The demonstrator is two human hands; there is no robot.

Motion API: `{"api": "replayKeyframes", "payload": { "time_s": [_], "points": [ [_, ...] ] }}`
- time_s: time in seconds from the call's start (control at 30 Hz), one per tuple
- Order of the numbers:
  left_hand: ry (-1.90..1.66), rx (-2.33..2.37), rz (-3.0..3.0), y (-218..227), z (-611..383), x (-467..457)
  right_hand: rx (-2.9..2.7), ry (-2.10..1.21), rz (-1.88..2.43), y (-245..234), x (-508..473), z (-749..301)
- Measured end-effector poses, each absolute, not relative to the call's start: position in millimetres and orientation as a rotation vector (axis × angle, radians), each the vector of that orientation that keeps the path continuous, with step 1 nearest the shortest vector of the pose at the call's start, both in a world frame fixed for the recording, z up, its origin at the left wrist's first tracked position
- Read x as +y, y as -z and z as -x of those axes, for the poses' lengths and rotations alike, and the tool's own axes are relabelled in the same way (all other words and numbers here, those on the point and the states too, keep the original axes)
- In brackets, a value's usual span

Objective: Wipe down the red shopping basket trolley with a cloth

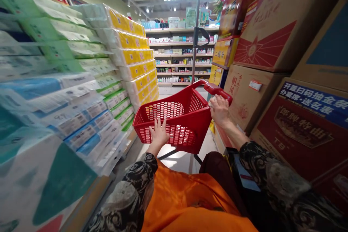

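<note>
A red plastic shopping cart (187, 127) with a perforated basket stands turned sideways in front of me. My left hand (159, 132) lies against the basket's near side, its fingers spread and the tips at the rim. At the cart's right end, my right hand (219, 109) is closed around the frame by the thick red handle (219, 91). Something small and white shows by its fingers, too small to make out. Inside the basket, the part I can see holds nothing. Dark legs of the cart reach the floor beneath it.
Stacked tissue packs (133, 61) line the left side. Cardboard cartons (266, 40) rise close on the right. A thin metal pole (196, 18) with a dark hooked bracket (201, 37) stands ahead. Beyond it are shelves (182, 55) of small boxed goods. Pale floor tiles (202, 143) run between.
</note>
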State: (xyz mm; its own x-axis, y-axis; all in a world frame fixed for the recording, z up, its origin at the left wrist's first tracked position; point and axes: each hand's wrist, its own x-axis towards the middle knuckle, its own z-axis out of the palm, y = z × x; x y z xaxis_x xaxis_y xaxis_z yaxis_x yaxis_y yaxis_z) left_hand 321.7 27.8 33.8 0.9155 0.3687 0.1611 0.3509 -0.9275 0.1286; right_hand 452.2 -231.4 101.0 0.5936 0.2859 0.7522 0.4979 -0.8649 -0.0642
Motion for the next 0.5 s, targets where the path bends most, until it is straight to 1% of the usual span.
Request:
{"api": "replayKeyframes", "payload": {
  "time_s": [0.1,0.23,0.33,0.4,0.5],
  "points": [
    [-0.246,0.541,-2.975,-36.6,-324.0,30.5,-0.702,1.113,2.584,-92.1,-213.9,-447.5],
    [-0.185,0.491,-2.988,-42.6,-327.0,38.1,-1.027,0.970,2.621,-71.5,-162.3,-430.3],
    [-0.158,0.434,-3.004,-44.5,-327.6,44.0,-1.156,0.909,2.639,-69.4,-148.5,-428.3],
    [-0.191,0.422,-3.008,-42.4,-326.8,47.2,-1.107,0.921,2.657,-76.9,-160.4,-435.9],
    [-0.293,0.571,-2.972,-35.8,-324.2,52.0,-0.890,1.001,2.653,-93.3,-195.2,-453.8]
  ]
}}
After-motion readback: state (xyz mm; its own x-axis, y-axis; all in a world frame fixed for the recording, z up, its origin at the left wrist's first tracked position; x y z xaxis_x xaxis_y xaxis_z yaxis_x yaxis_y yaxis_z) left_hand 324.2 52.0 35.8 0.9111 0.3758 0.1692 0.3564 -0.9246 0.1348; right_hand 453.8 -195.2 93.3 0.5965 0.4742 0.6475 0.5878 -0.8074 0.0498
